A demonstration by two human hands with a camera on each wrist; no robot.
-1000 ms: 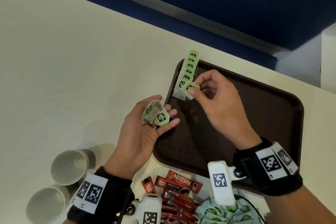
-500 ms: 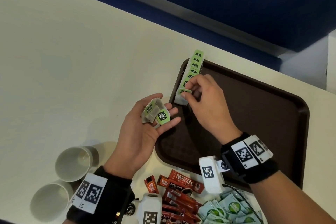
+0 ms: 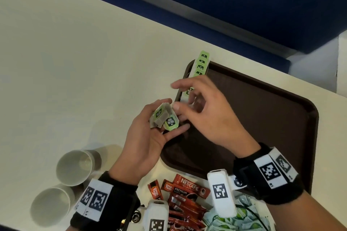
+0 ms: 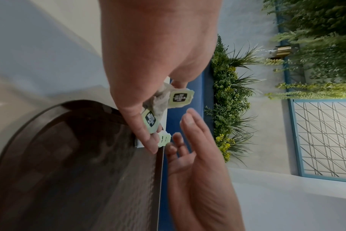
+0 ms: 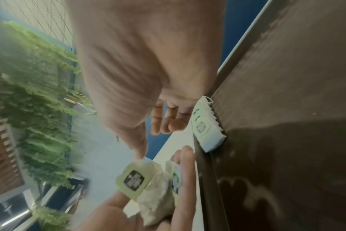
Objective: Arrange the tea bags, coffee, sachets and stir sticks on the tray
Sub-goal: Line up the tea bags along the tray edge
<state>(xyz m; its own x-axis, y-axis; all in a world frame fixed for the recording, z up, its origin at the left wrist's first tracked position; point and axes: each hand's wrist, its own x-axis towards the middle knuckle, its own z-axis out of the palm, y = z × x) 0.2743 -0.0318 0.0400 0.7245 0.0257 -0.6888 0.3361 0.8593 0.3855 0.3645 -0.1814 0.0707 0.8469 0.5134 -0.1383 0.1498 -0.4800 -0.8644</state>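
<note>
The tray (image 3: 262, 118) is lying on the table (image 3: 75, 62), with a row of tea bags (image 3: 201, 65) running along its left rim, long axis pointing away from the person. The left hand (image 3: 148, 144) is cupping two more tea bags (image 3: 165, 118) just beside that rim. The right hand (image 3: 204, 114), nearer the row, is hovering half-open and holding nothing, its thumb (image 3: 178, 107) almost touching the cupped bags, probably about to take one.
</note>
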